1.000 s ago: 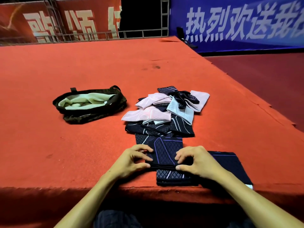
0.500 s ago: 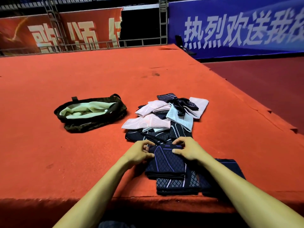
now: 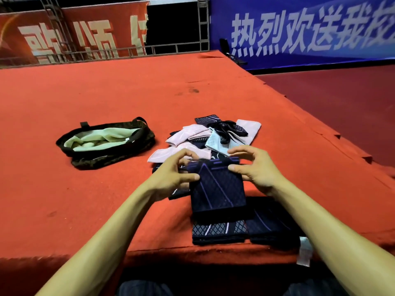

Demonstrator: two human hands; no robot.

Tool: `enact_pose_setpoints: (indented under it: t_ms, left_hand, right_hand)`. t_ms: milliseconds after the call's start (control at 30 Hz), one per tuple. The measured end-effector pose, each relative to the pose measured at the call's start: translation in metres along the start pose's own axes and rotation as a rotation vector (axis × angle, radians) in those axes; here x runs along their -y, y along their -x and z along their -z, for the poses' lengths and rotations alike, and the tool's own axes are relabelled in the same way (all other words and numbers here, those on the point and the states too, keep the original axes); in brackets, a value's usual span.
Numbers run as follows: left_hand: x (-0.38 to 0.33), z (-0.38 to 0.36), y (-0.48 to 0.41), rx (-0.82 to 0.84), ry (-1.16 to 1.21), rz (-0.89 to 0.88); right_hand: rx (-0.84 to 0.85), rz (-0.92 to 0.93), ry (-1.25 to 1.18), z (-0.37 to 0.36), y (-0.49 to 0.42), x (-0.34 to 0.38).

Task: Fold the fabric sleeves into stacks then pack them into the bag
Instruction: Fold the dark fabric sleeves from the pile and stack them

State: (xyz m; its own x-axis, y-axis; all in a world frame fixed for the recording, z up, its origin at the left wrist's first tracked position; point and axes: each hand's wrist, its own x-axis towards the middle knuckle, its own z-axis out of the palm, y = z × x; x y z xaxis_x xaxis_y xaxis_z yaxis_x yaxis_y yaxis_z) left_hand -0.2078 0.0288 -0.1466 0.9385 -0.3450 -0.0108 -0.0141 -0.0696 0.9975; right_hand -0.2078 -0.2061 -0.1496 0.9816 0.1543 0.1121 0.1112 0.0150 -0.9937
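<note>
Dark sleeve (image 3: 217, 189): thin stretch knit, so probably very light, floppy, with no stiffness of its own. Judging by the fabric, it will sag and skew if held at one point, so take it at two corners of the same edge. It should be grippy enough not to slide.

It sits at near centre. Its far edge is raised off the red carpet (image 3: 106, 92), and its near end lies on the folded stack (image 3: 218, 231) at the near edge.

Left hand (image 3: 175, 174) pinches the far-left corner, thumb under, fingertips bunched on top. Right hand (image 3: 256, 169) holds the far-right corner: thumb on the side edge, index curled over the top, the other fingers loosely spread and off the cloth. Both pinches are narrow, just one fabric thickness.

The loose pile (image 3: 213, 137) of pink, pale blue and dark sleeves lies just beyond the hands. The bag (image 3: 147, 135) lies to the far left, mouth open and well apart from the stack.
</note>
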Motion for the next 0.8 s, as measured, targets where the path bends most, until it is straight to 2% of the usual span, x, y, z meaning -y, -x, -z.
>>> enact_pose_setpoints:
  t_ms: [167, 267, 367, 433, 500, 567, 633, 700, 767, 800]
  left_hand:
    - [-0.033, -0.047, -0.013, 0.084, 0.181, -0.015]
    - [-0.018, -0.079, -0.025, 0.095, 0.143, 0.068]
    - [0.017, -0.104, -0.037, 0.103, -0.121, 0.143]
    - [0.038, -0.111, -0.042, 0.097, -0.411, 0.102]
    - [0.048, -0.114, -0.045, 0.085, -0.544, 0.081]
    - [0.045, -0.115, -0.046, 0.066, -0.411, 0.124]
    - [0.031, -0.117, -0.046, 0.066, -0.102, 0.210]
    - [0.021, -0.118, -0.049, 0.076, 0.080, 0.253]
    - [0.020, -0.119, -0.049, 0.086, 0.036, 0.263]
    - [0.025, -0.122, -0.049, 0.086, -0.086, 0.247]
  right_hand:
    - [-0.125, 0.089, -0.038, 0.052, 0.024, 0.036]
    - [-0.196, 0.037, 0.099, 0.080, 0.040, 0.021]
    - [-0.217, -0.100, 0.267, 0.099, 0.052, -0.023]
    - [-0.192, -0.151, 0.364, 0.105, 0.055, -0.048]
    - [-0.183, -0.147, 0.415, 0.109, 0.055, -0.061]
    - [-0.217, -0.148, 0.384, 0.111, 0.052, -0.059]
    - [-0.253, -0.148, 0.259, 0.115, 0.048, -0.047]
    - [-0.275, -0.115, 0.187, 0.121, 0.045, -0.034]
    - [-0.247, -0.118, 0.223, 0.125, 0.047, -0.031]
    - [-0.225, -0.131, 0.286, 0.126, 0.049, -0.035]
